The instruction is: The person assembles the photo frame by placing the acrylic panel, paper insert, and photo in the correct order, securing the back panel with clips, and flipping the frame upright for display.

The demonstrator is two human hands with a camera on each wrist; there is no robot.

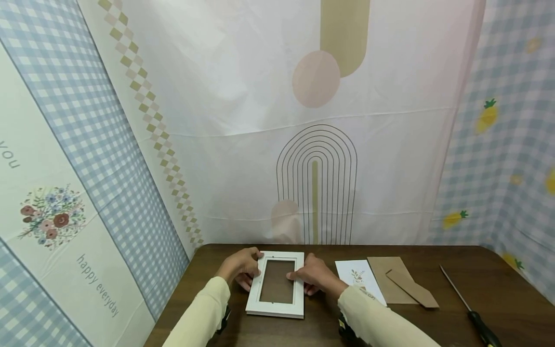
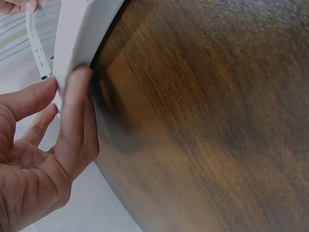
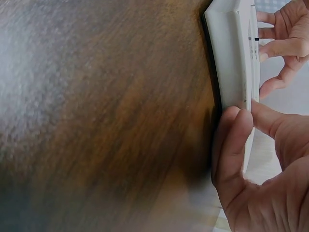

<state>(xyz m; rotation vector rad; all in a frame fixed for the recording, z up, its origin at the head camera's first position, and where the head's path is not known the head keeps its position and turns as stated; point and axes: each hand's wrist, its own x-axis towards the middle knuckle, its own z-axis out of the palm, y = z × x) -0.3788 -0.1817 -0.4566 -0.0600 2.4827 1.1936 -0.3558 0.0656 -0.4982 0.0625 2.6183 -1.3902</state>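
A white rectangular picture frame lies face up on the dark wooden table, and brown shows through its opening. My left hand grips its left side near the far corner. In the left wrist view, the thumb and fingers of the left hand pinch the picture frame at its edge. On the opposite side my right hand holds the rim, thumb on top. The right wrist view shows the right hand with fingertips against the outer side wall of the picture frame.
Right of the frame lies a white card with a gold leaf print. Beside it is a brown backing board with a stand leg across it. A screwdriver with a black handle lies at the far right. Patterned cloth hangs behind the table.
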